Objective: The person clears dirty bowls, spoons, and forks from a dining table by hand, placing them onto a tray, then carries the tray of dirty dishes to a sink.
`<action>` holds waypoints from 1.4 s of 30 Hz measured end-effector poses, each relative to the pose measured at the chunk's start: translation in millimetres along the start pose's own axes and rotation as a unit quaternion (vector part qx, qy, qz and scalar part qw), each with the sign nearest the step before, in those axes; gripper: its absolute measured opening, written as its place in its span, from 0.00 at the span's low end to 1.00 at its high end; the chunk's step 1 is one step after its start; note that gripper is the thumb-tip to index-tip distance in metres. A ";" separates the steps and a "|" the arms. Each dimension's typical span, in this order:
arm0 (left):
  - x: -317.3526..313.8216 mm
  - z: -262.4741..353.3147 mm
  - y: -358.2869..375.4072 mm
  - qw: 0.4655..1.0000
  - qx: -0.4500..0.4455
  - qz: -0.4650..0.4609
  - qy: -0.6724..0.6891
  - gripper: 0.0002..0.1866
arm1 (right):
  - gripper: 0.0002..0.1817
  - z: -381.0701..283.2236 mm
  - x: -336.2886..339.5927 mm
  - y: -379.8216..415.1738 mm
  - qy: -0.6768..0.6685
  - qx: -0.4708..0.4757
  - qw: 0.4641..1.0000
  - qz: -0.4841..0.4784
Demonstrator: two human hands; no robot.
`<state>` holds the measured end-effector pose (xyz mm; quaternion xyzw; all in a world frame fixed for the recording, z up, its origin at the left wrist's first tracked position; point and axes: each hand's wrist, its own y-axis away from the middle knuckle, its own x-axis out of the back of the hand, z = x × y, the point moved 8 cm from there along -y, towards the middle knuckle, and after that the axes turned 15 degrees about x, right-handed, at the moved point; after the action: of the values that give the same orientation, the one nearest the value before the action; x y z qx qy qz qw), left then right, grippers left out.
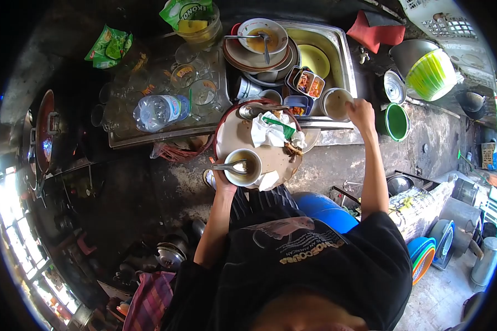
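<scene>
My left hand is closed at the near left edge of a large round tray, its fingers partly hidden beneath. On the tray stand a white bowl with a spoon in it, crumpled white tissue, a green wrapper and brown food scraps. At the sink's front right corner, my right hand grips the rim of a light-coloured bowl. Left of that bowl sit small containers with food.
The metal sink holds stacked plates topped by a bowl with spoons. Several glasses and a plastic bottle stand on the drainboard at left. A green bucket is at right; a blue drum stands near my body.
</scene>
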<state>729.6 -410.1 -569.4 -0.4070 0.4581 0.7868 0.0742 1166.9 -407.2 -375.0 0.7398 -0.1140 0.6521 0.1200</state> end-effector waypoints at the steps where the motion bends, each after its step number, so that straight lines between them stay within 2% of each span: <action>1: -0.3 0.4 -1.6 1.000 0.006 -0.007 -0.010 0.36 | 0.17 16.5 -22.2 -12.7 0.024 -0.006 1.000 -0.006; 5: 9.2 0.0 -4.8 0.999 -0.016 -0.012 -0.036 0.37 | 0.16 36.0 -72.1 -47.2 0.059 -0.019 0.996 -0.059; 8: -1.7 2.9 1.7 0.999 -0.018 -0.034 0.009 0.26 | 0.20 46.1 -91.9 -51.4 0.066 -0.008 0.993 -0.094; 10: -6.4 4.7 4.9 1.000 -0.018 -0.024 -0.009 0.25 | 0.22 33.9 -70.0 -42.4 0.065 -0.014 0.991 -0.113; 11: -7.4 5.9 4.7 0.999 -0.021 -0.024 -0.018 0.25 | 0.22 20.9 -53.7 -42.1 0.105 0.001 0.991 -0.079; 14: -1.6 4.8 1.0 0.999 -0.014 -0.013 -0.029 0.27 | 0.17 -64.2 -9.3 -33.8 -0.068 0.071 0.995 -0.004; 16: 1.0 2.1 -2.4 1.000 0.003 -0.018 0.002 0.27 | 0.13 -113.9 -24.1 -26.0 -0.268 0.137 0.953 -0.045; 18: -12.1 5.3 1.9 1.000 0.009 -0.016 -0.021 0.28 | 0.11 -154.3 -27.5 -21.5 -0.313 0.175 0.931 -0.061; 21: -15.0 5.8 8.1 0.999 -0.007 -0.041 -0.009 0.29 | 0.12 -166.8 -51.6 -31.7 -0.261 0.205 0.941 -0.072; 24: -10.0 4.0 5.8 1.000 0.008 -0.024 -0.017 0.31 | 0.13 -162.2 -56.5 -39.6 -0.268 0.186 0.945 -0.026; 25: -7.6 2.8 4.7 1.000 0.015 -0.008 -0.003 0.31 | 0.12 -163.1 -50.8 -38.5 -0.245 0.198 0.949 0.016; 28: -16.9 4.7 4.5 0.999 0.021 -0.006 -0.025 0.29 | 0.09 -150.4 -26.5 -35.3 -0.302 0.176 0.927 0.136; 32: -12.8 5.7 3.8 1.000 0.006 -0.006 -0.024 0.27 | 0.10 -100.7 -16.5 -40.7 -0.284 0.087 0.944 0.146; 35: -16.8 6.1 8.9 1.000 0.006 -0.006 0.002 0.26 | 0.13 -73.5 -36.0 -53.4 -0.128 0.087 0.979 0.130; 38: -9.9 3.1 1.7 1.000 0.019 -0.013 0.000 0.26 | 0.14 -128.9 15.7 -44.1 -0.129 0.152 0.967 0.162; 39: -3.1 1.8 -1.4 1.000 0.020 -0.005 -0.019 0.26 | 0.14 -149.8 19.6 -40.8 -0.166 0.195 0.953 0.163; 40: -1.3 1.8 0.4 1.000 0.016 0.006 -0.012 0.26 | 0.10 -180.8 25.5 -31.7 -0.199 0.232 0.943 0.133; 41: -2.8 1.9 2.1 1.000 0.013 0.015 -0.006 0.26 | 0.08 -218.5 25.5 -16.3 -0.207 0.353 0.907 0.097; 42: -6.3 3.5 3.5 1.000 0.009 0.022 -0.001 0.27 | 0.10 -246.3 10.6 -1.0 -0.215 0.380 0.900 0.010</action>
<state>730.0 -407.8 -561.7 -0.3957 0.4741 0.7841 0.0614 937.6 -326.0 -334.8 0.8503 0.1121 0.4719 -0.2042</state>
